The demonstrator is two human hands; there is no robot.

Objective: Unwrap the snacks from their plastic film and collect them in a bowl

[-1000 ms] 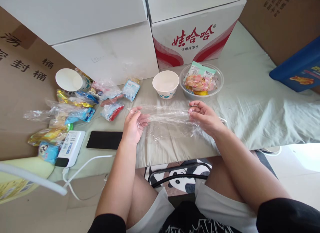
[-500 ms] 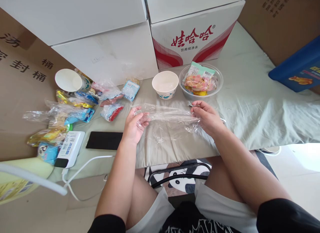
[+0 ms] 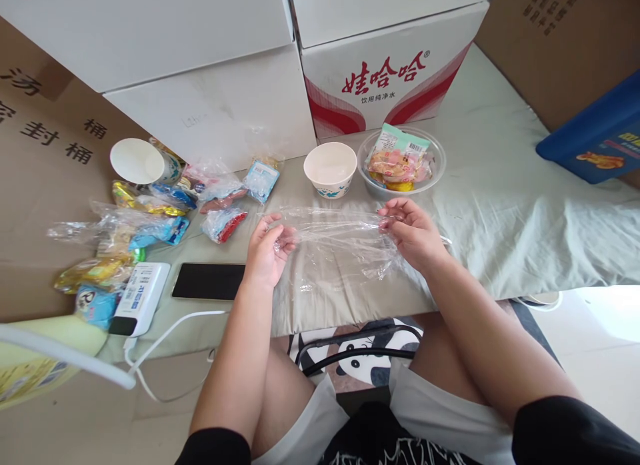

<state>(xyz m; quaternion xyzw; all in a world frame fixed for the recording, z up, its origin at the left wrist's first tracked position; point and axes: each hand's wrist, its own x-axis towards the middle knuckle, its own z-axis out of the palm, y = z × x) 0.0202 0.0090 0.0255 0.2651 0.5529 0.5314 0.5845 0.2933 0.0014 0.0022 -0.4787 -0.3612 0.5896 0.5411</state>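
Note:
A clear plastic bag [image 3: 340,242] is stretched between my hands above the pale green cloth. My left hand [image 3: 271,250] grips its left end, thumb against the fingers. At the other end, my right hand [image 3: 413,235] pinches the film between thumb and fingertips. Just beyond the bag stands a white paper bowl [image 3: 331,170] with a blue-green pattern, upright. Right of that bowl, a clear plastic bowl [image 3: 438,173] holds several packaged snacks [image 3: 399,155]. A black phone [image 3: 210,280] lies flat beside my left wrist.
Wrapped snacks [image 3: 150,212] are heaped at left around a tipped paper bowl [image 3: 137,161]. Near them lies a white power bank [image 3: 146,298] with a cable. White cartons [image 3: 390,85] line the back. A blue container [image 3: 595,132] stands at right, a pale yellow one [image 3: 55,358] at left.
My right fingers have shifted slightly on the film and opened a little. The bag is spread flatter and hangs differently. A small dark piece by my right fingertips no longer shows.

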